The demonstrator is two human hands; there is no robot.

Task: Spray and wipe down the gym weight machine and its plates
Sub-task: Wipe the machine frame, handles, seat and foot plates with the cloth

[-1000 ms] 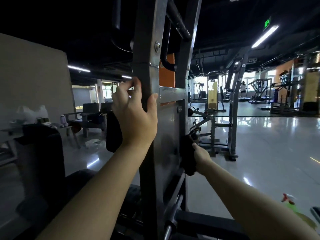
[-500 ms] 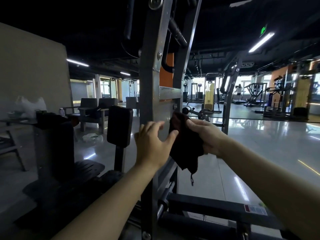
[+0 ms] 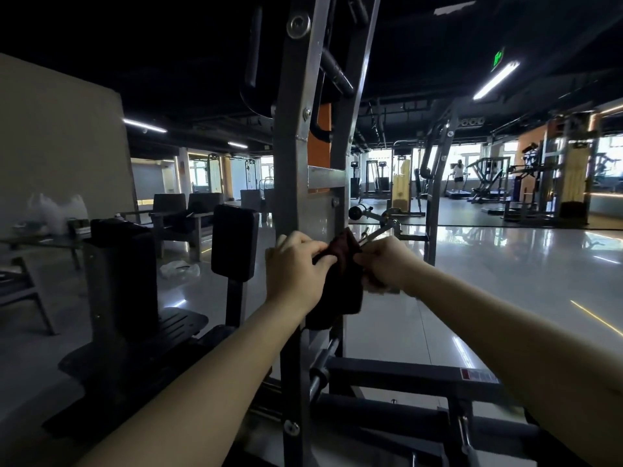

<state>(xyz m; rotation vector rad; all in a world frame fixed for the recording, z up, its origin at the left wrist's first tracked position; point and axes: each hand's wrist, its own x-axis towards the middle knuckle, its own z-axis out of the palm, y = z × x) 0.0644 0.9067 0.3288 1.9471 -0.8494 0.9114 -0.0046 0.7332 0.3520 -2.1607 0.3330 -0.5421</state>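
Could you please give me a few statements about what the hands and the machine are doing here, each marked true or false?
1. The left hand and the right hand both hold the cloth. True.
2. The cloth is white. False: it is dark.
3. The right hand holds a spray bottle. False: it holds only the cloth.
4. A black pad stands left of the metal post. True.

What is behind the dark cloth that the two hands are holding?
The machine's grey panel shows above the cloth and runs down behind it. The part behind the cloth is covered.
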